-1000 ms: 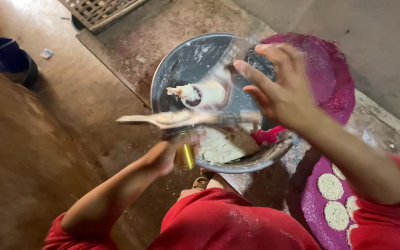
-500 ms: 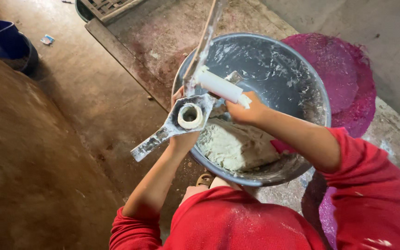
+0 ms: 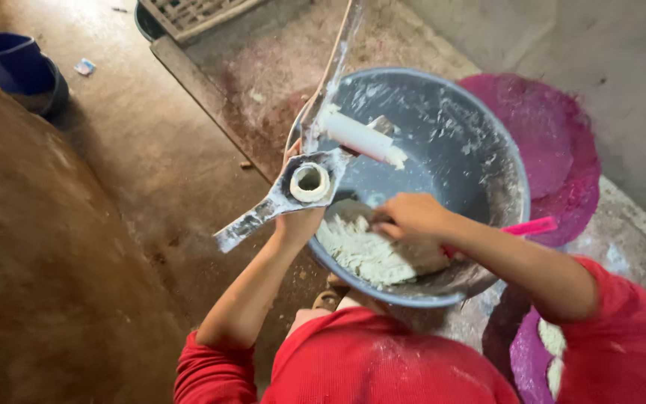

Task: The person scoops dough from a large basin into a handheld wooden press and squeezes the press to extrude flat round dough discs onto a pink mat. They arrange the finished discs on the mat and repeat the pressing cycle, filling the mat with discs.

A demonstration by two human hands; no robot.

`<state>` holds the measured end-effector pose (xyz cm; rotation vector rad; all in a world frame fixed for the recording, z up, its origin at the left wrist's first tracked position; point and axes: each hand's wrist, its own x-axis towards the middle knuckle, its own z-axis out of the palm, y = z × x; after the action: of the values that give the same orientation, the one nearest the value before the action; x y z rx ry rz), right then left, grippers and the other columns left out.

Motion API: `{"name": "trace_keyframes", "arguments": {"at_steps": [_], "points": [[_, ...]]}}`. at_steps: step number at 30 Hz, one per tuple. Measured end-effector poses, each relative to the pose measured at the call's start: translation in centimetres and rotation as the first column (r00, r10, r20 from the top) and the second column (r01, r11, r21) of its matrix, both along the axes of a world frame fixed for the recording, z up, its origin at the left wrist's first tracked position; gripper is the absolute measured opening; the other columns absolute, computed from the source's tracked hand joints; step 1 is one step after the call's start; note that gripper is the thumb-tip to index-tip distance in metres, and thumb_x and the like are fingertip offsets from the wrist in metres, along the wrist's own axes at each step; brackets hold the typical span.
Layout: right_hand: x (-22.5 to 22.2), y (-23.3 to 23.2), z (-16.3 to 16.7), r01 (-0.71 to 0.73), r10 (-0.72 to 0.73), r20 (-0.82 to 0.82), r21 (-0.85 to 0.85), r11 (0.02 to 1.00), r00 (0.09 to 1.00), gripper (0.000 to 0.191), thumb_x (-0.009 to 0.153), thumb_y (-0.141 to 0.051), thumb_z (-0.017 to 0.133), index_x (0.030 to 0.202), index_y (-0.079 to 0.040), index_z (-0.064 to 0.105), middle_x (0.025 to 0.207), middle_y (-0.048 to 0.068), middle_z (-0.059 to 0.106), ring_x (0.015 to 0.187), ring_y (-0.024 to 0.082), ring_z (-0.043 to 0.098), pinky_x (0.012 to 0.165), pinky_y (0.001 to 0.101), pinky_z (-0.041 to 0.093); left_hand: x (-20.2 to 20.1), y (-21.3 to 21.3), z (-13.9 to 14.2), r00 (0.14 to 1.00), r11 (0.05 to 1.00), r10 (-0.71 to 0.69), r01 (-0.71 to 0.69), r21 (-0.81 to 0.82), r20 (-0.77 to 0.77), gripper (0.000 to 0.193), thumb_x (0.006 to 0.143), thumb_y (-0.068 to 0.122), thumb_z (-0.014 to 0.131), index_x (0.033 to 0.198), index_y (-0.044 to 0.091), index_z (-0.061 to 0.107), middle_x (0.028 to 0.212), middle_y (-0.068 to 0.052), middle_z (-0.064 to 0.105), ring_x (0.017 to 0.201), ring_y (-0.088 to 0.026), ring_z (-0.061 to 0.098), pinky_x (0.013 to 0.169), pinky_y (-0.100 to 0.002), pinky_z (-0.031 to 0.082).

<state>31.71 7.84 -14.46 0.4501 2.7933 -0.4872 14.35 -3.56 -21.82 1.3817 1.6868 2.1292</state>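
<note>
My left hand (image 3: 300,222) grips a metal hand press (image 3: 310,182) by its middle, above the near-left rim of a large grey basin (image 3: 504,161). The press has long flat arms coated in flour, an open round cylinder, and a white plunger (image 3: 357,136) sticking out over the basin. My right hand (image 3: 410,216) is down inside the basin, its fingers curled into a lump of white dough (image 3: 364,253) at the near side. The basin's inner wall is smeared with flour.
A pink handle (image 3: 534,225) pokes out past my right forearm. Two magenta round mats lie on the floor, one (image 3: 555,142) behind the basin and one (image 3: 523,355) at lower right bearing white dough discs (image 3: 553,338). A blue container (image 3: 15,66) and a slatted crate (image 3: 188,11) sit farther off.
My right hand has let go of the white plunger and dropped into the dough. My left hand keeps the press in about the same place.
</note>
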Motion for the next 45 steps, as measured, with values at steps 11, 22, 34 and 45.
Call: {"name": "trace_keyframes", "arguments": {"at_steps": [11,22,34,45], "points": [[13.7,4.1,10.7,0.264,-0.352,-0.11,-0.469,0.843,0.929,0.03,0.091,-0.029,0.068,0.106,-0.004,0.078,0.091,0.005,0.08,0.082,0.012,0.073,0.075,0.0313,0.058,4.0,-0.9,5.0,0.723,0.892,-0.285,-0.041,-0.45,-0.63,0.09,0.072,0.041,0.084,0.149,0.003,0.057,0.116,-0.011,0.063,0.09,-0.024,0.066,0.069,-0.037,0.058],[13.0,-5.3,8.1,-0.188,0.372,-0.192,0.606,0.773,0.908,0.02,0.078,-0.012,0.063,0.098,-0.007,0.065,0.074,0.007,0.063,0.064,0.024,0.068,0.056,0.0389,0.053,9.1,0.8,1.4,0.58,0.536,-0.646,0.807,-0.246,0.496,0.043,0.085,0.03,0.075,0.122,0.008,0.067,0.118,-0.011,0.071,0.098,-0.018,0.07,0.079,-0.035,0.059],[15.7,-3.2,16.1,0.128,-0.057,-0.192,0.378,0.917,0.98,0.02,0.084,-0.026,0.071,0.103,-0.026,0.073,0.08,0.003,0.07,0.064,0.029,0.068,0.051,0.0466,0.05,8.3,-1.3,3.5,0.848,0.78,-0.528,0.466,-0.418,-0.041,0.054,0.084,0.02,0.081,0.132,0.007,0.061,0.123,-0.009,0.071,0.11,-0.021,0.068,0.097,-0.033,0.055],[11.0,-8.0,12.4,-0.195,0.322,-0.1,0.617,0.763,0.941,0.023,0.071,-0.012,0.069,0.095,-0.01,0.066,0.079,0.007,0.065,0.06,0.024,0.066,0.053,0.0376,0.051,8.5,-2.0,3.3,0.809,0.904,-0.373,0.206,-0.375,-0.455,0.071,0.08,0.028,0.083,0.143,0.01,0.056,0.134,-0.015,0.065,0.118,-0.03,0.065,0.1,-0.039,0.053]]}}
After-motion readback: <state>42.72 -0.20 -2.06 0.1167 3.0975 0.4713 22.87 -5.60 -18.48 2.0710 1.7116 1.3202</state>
